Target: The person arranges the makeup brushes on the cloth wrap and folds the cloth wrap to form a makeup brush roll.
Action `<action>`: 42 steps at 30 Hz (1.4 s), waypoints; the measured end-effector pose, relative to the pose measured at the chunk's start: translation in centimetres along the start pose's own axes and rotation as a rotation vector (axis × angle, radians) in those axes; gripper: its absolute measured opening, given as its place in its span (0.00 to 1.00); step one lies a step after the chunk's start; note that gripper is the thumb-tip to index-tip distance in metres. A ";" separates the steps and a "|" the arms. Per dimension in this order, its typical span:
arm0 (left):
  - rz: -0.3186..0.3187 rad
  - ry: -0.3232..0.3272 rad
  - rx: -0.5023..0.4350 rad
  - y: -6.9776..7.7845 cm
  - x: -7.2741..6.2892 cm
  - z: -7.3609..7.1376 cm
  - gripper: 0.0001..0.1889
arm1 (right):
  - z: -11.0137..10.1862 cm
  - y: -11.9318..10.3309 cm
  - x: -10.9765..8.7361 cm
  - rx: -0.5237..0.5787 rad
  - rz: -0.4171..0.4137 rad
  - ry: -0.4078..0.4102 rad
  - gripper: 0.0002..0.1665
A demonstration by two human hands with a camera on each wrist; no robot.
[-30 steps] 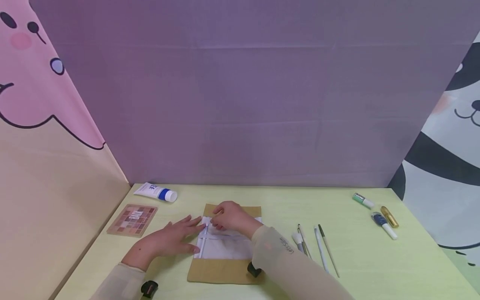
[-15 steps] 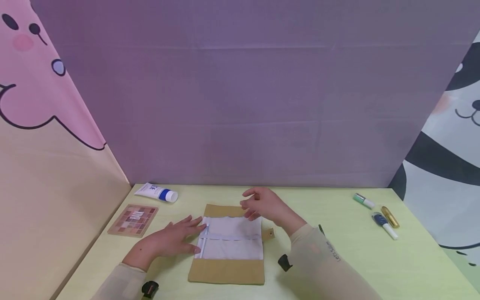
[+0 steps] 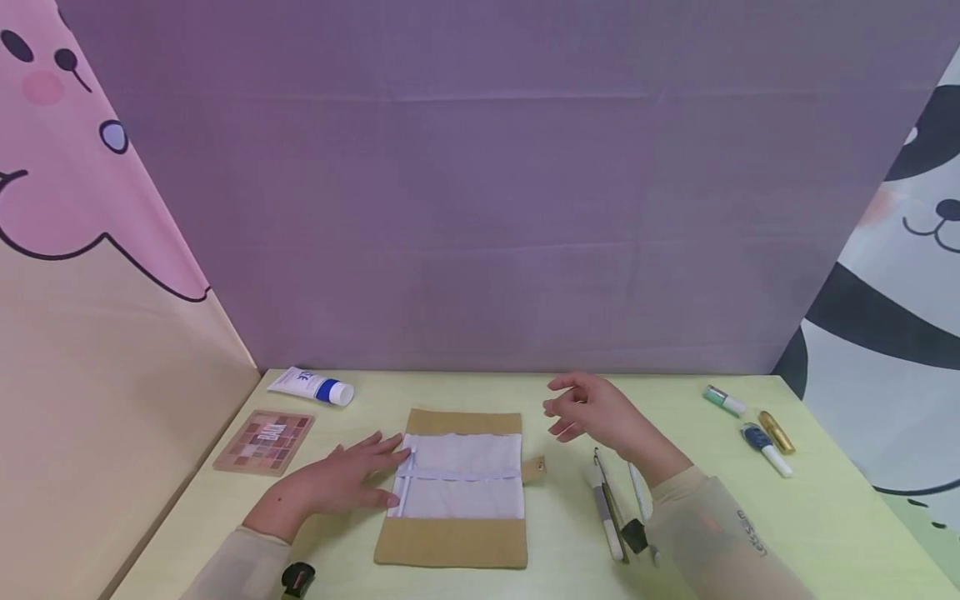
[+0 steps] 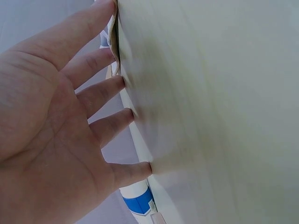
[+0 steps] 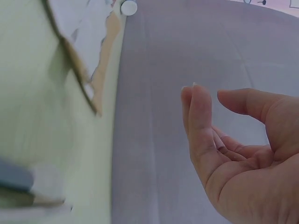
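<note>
A tan fabric roll case [image 3: 450,543] lies unfolded on the table, with white inner pockets and a white band across them. A slim white stick [image 3: 405,483] sits under the band at its left edge. My left hand [image 3: 348,479] rests there with fingers spread, thumb and fingertips at the case's edge and on the table. My right hand [image 3: 600,412] is raised right of the case, fingers loosely bent and holding nothing; the right wrist view shows a gap between thumb and index finger. Below it lie makeup brushes [image 3: 606,512], partly hidden by the right wrist's camera and sleeve.
A white tube with a blue band [image 3: 311,386] and an eyeshadow palette [image 3: 264,442] lie at the left. Toward the right are a green-and-white bottle [image 3: 724,401], a dark blue bottle with white cap [image 3: 765,448] and a gold tube [image 3: 776,432]. A purple backdrop [image 3: 465,208] stands behind.
My right hand has left the upper left of the case and moved right, past its right edge toward the brushes. The case's right side and strap are uncovered. My left hand stays put.
</note>
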State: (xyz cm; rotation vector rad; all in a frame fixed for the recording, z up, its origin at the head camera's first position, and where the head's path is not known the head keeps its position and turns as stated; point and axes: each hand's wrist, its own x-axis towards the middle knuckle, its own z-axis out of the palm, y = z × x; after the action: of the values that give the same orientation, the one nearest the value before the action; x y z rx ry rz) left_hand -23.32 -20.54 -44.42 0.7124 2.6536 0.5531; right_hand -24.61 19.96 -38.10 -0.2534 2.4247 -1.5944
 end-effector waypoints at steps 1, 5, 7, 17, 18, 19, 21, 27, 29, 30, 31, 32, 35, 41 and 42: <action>-0.003 -0.001 -0.004 0.0 0.0 0.0 0.41 | -0.3 0.3 -0.2 -0.004 0.006 0.003 0.31; -0.013 -0.002 -0.013 -0.1 0.0 0.1 0.41 | -1.3 1.7 -0.9 -0.039 0.034 0.007 0.32; -0.012 0.000 -0.014 -0.2 0.0 0.1 0.42 | -1.7 2.5 -1.2 -0.057 0.051 0.007 0.32; -0.013 0.004 -0.011 -0.4 0.1 0.2 0.42 | -2.9 6.0 -3.1 -0.135 0.165 -0.074 0.22; -0.015 0.003 -0.010 -0.4 0.1 0.2 0.42 | -2.8 6.2 -3.2 -0.142 0.172 -0.079 0.20; -0.017 0.003 -0.008 -0.4 0.1 0.2 0.42 | -2.7 6.3 -3.4 -0.155 0.177 -0.080 0.18; -0.021 0.002 -0.009 -0.4 0.1 0.2 0.42 | -2.4 6.5 -3.6 -0.199 0.190 -0.075 0.14; -0.018 -0.003 -0.017 -0.1 0.0 0.1 0.42 | -1.3 6.4 -4.1 -0.338 0.244 -0.014 0.10; -0.011 -0.004 -0.012 -0.1 0.0 0.0 0.42 | -1.1 6.4 -4.1 -0.349 0.250 -0.004 0.09; -0.013 -0.006 -0.013 0.0 0.0 0.0 0.42 | -1.0 6.4 -4.1 -0.351 0.252 -0.003 0.09; -0.018 -0.008 -0.015 0.0 0.0 0.1 0.42 | -0.9 6.4 -4.1 -0.353 0.254 -0.002 0.08; -0.018 -0.008 -0.014 -0.1 0.0 0.1 0.42 | -0.9 6.4 -4.1 -0.354 0.255 -0.003 0.08; -0.019 -0.009 -0.013 -0.1 0.1 0.1 0.41 | -0.9 6.4 -4.0 -0.356 0.257 -0.015 0.09; -0.014 -0.004 -0.013 -0.3 0.1 0.1 0.41 | -0.8 6.3 -3.7 -0.363 0.243 -0.050 0.09; -0.016 -0.006 -0.017 -0.3 0.1 0.1 0.42 | -0.7 6.3 -3.6 -0.368 0.238 -0.056 0.09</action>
State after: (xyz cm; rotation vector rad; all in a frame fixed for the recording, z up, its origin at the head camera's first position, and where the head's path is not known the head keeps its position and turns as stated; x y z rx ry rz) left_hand -23.47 -20.68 -44.70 0.6863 2.6436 0.5679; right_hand -21.48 24.03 -43.22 -0.0637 2.5763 -1.0261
